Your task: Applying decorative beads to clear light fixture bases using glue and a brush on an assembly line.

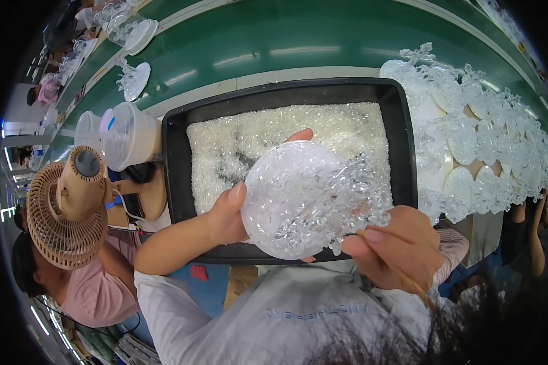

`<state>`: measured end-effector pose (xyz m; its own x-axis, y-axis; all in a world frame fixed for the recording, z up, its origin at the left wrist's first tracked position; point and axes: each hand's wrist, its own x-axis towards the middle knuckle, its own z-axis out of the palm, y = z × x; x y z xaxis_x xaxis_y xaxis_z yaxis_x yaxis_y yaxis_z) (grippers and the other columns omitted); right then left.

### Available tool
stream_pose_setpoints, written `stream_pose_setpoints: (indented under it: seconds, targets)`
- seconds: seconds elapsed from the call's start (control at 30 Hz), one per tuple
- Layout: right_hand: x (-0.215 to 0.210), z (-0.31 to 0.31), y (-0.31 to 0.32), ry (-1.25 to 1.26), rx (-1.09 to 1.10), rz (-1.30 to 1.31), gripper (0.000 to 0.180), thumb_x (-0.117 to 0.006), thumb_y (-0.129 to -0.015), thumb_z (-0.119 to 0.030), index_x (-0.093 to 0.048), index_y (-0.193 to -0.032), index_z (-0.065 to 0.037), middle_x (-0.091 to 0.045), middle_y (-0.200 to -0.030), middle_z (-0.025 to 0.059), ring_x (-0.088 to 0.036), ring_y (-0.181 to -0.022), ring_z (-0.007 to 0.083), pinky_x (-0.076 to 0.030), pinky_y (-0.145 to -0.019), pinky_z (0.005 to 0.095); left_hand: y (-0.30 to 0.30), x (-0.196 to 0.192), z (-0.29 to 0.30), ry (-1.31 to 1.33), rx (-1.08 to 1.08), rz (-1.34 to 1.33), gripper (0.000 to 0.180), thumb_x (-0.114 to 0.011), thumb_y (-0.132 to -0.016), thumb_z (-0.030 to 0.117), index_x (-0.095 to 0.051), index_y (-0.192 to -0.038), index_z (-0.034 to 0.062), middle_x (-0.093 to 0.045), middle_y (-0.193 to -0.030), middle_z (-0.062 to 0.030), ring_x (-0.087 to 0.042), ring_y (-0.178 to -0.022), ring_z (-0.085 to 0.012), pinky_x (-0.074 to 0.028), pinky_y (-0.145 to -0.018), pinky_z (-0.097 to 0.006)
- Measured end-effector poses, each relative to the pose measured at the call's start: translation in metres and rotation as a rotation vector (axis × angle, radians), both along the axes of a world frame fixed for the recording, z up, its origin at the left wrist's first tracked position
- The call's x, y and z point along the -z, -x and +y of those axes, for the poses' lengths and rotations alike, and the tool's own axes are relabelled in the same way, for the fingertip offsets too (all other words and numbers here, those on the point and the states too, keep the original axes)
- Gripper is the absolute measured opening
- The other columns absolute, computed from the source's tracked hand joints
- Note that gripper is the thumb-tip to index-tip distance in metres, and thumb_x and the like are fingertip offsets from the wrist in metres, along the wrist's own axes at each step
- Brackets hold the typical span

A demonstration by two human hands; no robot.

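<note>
My left hand (230,213) grips a round white disc (280,194) by its edge, with the thumb at the near left and a fingertip showing at the far edge. On the disc's right side sits a clear, branching plastic ornament (347,201), and glittery grains cover much of the disc. A thin wooden stick (408,281) is pinched in my right hand (402,243); its front end meets the ornament's lower right side, where the tip cannot be made out. Both hands are over a black tray (169,152) filled with clear, shiny grains (341,121).
Rows of similar clear ornaments on white discs (475,140) crowd the right side. Lidded plastic tubs (125,137) and a tan fan (70,207) stand left of the tray. Beyond runs a green conveyor belt (274,36) carrying another disc (135,82). A person in pink (97,286) sits at the left.
</note>
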<state>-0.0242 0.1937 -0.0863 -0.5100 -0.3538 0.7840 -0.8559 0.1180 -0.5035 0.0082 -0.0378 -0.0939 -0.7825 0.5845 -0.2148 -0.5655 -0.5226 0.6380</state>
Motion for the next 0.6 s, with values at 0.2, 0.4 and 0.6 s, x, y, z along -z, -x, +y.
stream_pose_setpoints:
  seconds: [0.2,0.4,0.6]
  targets:
    - [0.006,0.006,0.0,0.081,-0.054,-0.024,0.028,-0.082,-0.08,-0.012,-0.059,-0.093,-0.003,-0.067,-0.076,0.0166,-0.062,-0.057,0.0229,-0.049,-0.051,0.0301,-0.002,-0.001,0.002,0.044,-0.054,0.004,0.121,-0.066,-0.073,0.074,0.008,-0.157,0.0272,-0.018,-0.159,-0.0121,-0.036,-0.139,-0.04,-0.051,-0.091,-0.065]
    - [0.003,0.0,0.008,0.03,-0.204,-0.024,0.03,-0.086,-0.07,-0.008,-0.068,-0.093,0.001,-0.071,-0.082,0.0198,-0.062,-0.048,0.019,-0.043,-0.039,0.0244,-0.001,0.01,0.009,0.13,-0.099,0.097,0.133,-0.067,-0.066,0.079,0.009,-0.157,0.0185,-0.021,-0.158,-0.0126,-0.031,-0.143,-0.0335,-0.034,-0.111,-0.054]
    - [0.012,0.006,0.0,0.073,-0.159,-0.049,0.023,-0.077,-0.08,-0.012,-0.061,-0.092,-0.001,-0.068,-0.078,0.0171,-0.062,-0.054,0.0211,-0.045,-0.043,0.0274,-0.006,0.018,0.006,0.088,-0.105,0.163,0.133,-0.067,-0.07,0.076,0.015,-0.156,0.016,-0.012,-0.161,-0.0134,-0.017,-0.148,-0.0313,-0.016,-0.118,-0.047]
